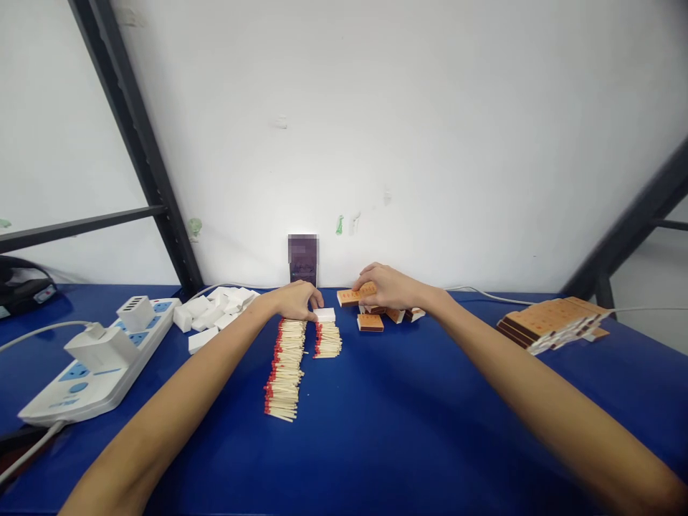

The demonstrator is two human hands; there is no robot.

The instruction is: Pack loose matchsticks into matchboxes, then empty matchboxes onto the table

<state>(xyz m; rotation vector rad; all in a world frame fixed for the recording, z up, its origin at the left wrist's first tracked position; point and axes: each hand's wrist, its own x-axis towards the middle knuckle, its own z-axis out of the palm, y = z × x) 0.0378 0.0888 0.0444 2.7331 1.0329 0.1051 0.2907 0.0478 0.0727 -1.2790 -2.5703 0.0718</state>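
My left hand (297,299) is closed, its thumb and fingers at the left end of a small white matchbox tray (325,314). That tray sits at the top of a short row of red-tipped matches (327,341). A longer row of matches (287,369) runs toward me on the left. My right hand (391,285) grips an orange matchbox (349,297) above a small cluster of others; its fingers partly cover it. Another orange matchbox (370,323) lies flat just below that hand. The inside of the tray cannot be made out.
White matchbox trays (218,309) lie heaped on the left, beside a white power strip (107,373) with plugs and cables. Stacked orange matchboxes (556,319) stand at the right of the blue table (355,444). A dark upright screen (304,259) leans against the wall.
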